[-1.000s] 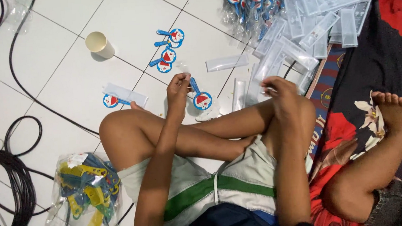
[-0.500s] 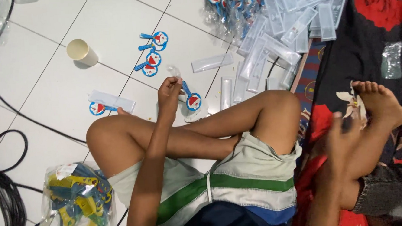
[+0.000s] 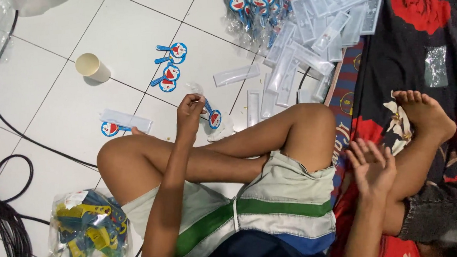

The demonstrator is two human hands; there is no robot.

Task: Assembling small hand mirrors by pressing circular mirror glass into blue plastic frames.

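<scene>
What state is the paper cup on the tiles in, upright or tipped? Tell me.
Tipped. The paper cup lies on its side on the white tile floor, its round open mouth facing the camera's upper left.

Bright, even overhead light on the white tile floor (image 3: 50, 60) (soft glare), short shadows, slight motion blur.

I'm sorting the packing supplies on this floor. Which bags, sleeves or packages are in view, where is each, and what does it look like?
Pile of clear sleeves: top right on the tiles, long flat transparent rectangles.
Single sleeve: alone on the tile, clear.
Filled sleeve: left of the left hand, clear over a blue round-headed piece.
Clear bag: bottom left, crumpled, holding yellow and blue plastic pieces.
</scene>
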